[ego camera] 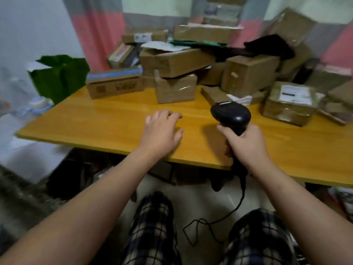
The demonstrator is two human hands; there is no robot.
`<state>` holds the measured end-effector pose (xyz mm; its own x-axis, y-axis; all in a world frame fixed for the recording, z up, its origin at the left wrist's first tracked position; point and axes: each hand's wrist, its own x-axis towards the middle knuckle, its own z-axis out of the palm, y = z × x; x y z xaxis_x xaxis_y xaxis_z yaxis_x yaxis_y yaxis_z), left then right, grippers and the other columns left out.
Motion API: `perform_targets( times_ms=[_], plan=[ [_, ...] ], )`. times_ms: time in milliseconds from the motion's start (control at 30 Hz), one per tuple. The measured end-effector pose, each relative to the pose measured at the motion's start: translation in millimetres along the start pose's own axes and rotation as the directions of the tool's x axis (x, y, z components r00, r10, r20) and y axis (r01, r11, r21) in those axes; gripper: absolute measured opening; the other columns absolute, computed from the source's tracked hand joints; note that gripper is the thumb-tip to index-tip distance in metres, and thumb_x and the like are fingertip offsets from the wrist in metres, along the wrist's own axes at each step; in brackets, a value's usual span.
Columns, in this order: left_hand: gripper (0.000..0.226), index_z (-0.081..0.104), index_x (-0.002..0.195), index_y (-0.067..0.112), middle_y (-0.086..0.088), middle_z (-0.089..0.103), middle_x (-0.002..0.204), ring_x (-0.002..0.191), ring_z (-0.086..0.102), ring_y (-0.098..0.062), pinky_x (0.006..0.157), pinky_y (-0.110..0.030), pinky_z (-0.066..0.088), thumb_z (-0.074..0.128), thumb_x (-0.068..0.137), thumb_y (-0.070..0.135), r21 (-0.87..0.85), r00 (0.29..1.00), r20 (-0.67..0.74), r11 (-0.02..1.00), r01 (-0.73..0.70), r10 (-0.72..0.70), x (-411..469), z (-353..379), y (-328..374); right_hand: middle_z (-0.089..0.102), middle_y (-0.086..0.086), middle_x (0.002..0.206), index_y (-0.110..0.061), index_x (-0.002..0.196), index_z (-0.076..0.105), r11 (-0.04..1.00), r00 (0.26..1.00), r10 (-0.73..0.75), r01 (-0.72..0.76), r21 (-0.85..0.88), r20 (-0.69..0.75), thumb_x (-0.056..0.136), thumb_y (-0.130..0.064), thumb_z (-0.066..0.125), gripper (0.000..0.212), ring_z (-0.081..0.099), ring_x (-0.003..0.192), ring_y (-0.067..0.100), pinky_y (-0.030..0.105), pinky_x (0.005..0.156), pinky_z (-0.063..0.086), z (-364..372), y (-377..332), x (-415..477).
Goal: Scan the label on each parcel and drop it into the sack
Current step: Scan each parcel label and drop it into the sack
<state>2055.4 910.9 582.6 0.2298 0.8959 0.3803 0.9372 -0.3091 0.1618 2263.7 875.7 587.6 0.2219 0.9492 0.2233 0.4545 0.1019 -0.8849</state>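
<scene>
My left hand [162, 131] is empty, fingers [169, 114] loosely spread over the bench [95, 121]; my right hand [248, 144] is clasped round the handle of the scanner [230, 113]. The nearest parcel [175, 87], a small brown box, lies straight ahead of the left fingers, long side crosswise to my reach. I judge the free left hand is the one to fetch it, and the green sack [59, 77] stands farther left.

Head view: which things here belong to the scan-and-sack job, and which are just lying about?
Job: barcode scanner, gripped by the right hand; left hand, holding nothing; cardboard parcels piled on the table; green sack at its left end.
Lying about: black cloth on the pile; pink and grey curtain behind.
</scene>
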Motion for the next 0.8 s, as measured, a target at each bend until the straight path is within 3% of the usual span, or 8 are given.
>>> perform_targets(
  times_ms=[133, 233, 367, 500, 567, 667, 800],
  plan=[
    [0.044, 0.048, 0.134, 0.025, -0.002, 0.047, 0.132, 0.124, 0.039, -0.024, 0.099, -0.038, 0.028, 0.054, 0.092, 0.039, -0.041, 0.997, -0.015, 0.996, -0.082, 0.081, 49.7, 12.9, 29.6, 0.059, 0.005, 0.051, -0.014, 0.077, 0.059, 0.999, 0.995, 0.036, -0.036, 0.001, -0.095, 0.084, -0.032, 0.07, 0.022, 0.061, 0.042, 0.02, 0.03, 0.051, 0.048, -43.3, 6.4, 23.8],
    [0.051, 0.044, 0.138, 0.025, -0.006, 0.039, 0.142, 0.131, 0.032, -0.026, 0.105, -0.04, 0.026, 0.055, 0.091, 0.041, 0.029, 0.993, -0.053, 0.994, -0.105, 0.107, 85.5, 11.9, 34.8, 0.06, 0.005, 0.052, -0.013, 0.078, 0.06, 1.0, 0.995, 0.025, -0.024, 0.013, -0.094, 0.085, -0.03, 0.069, 0.021, 0.061, 0.042, 0.018, 0.029, 0.049, 0.048, -50.4, 1.2, 46.2],
    [0.072, 0.026, 0.148, 0.021, -0.014, 0.02, 0.154, 0.141, 0.019, -0.033, 0.112, -0.046, 0.019, 0.06, 0.088, 0.043, 0.216, 0.983, -0.172, 0.976, -0.024, 0.063, 136.0, -8.7, 4.4, 0.063, 0.007, 0.067, -0.011, 0.089, 0.063, 0.999, 1.0, 0.025, -0.026, 0.039, 0.014, 0.086, -0.032, 0.068, 0.021, 0.064, 0.053, 0.024, 0.037, 0.055, 0.054, -31.8, -19.0, 80.5],
    [0.099, 0.002, 0.152, 0.017, -0.019, 0.008, 0.157, 0.144, 0.011, -0.037, 0.116, -0.048, 0.014, 0.067, 0.083, 0.045, 0.364, 0.994, -0.11, 0.929, 0.061, -0.022, 176.2, -21.5, -33.7, 0.063, 0.003, 0.068, -0.016, 0.092, 0.061, 0.999, 0.999, -0.021, 0.019, 0.033, 0.033, 0.086, -0.035, 0.068, 0.021, 0.065, 0.056, 0.023, 0.037, 0.059, 0.055, -5.0, -40.7, 113.7],
    [0.101, 0.006, 0.152, 0.015, -0.02, 0.019, 0.153, 0.14, 0.022, -0.037, 0.114, -0.047, 0.021, 0.071, 0.079, 0.044, 0.377, 0.997, -0.07, 0.925, 0.052, -0.028, 188.1, -19.0, -45.2, 0.064, 0.003, 0.068, -0.017, 0.093, 0.061, 0.999, 0.999, -0.016, 0.015, 0.045, 0.029, 0.086, -0.036, 0.068, 0.021, 0.065, 0.054, 0.021, 0.035, 0.058, 0.054, 6.4, -46.5, 124.7],
    [0.086, 0.025, 0.144, 0.013, -0.013, 0.041, 0.138, 0.124, 0.042, -0.031, 0.101, -0.042, 0.038, 0.072, 0.077, 0.037, 0.334, 0.996, -0.076, 0.942, -0.009, 0.037, 194.3, -14.6, -53.3, 0.062, 0.004, 0.064, -0.012, 0.095, 0.061, 0.995, 0.999, 0.027, -0.031, 0.097, 0.042, 0.087, -0.035, 0.067, 0.025, 0.063, 0.048, 0.019, 0.03, 0.053, 0.05, 17.2, -48.0, 128.2],
    [0.077, 0.035, 0.139, 0.012, -0.011, 0.043, 0.136, 0.123, 0.041, -0.029, 0.101, -0.04, 0.038, 0.073, 0.075, 0.032, 0.218, 0.976, -0.171, 0.971, -0.099, 0.138, 178.5, -24.9, -53.4, 0.061, 0.005, 0.063, -0.008, 0.097, 0.061, 0.983, 0.996, 0.057, -0.067, 0.172, 0.062, 0.089, -0.031, 0.065, 0.025, 0.06, 0.047, 0.018, 0.028, 0.05, 0.049, 14.6, -47.8, 118.5]
  ],
)
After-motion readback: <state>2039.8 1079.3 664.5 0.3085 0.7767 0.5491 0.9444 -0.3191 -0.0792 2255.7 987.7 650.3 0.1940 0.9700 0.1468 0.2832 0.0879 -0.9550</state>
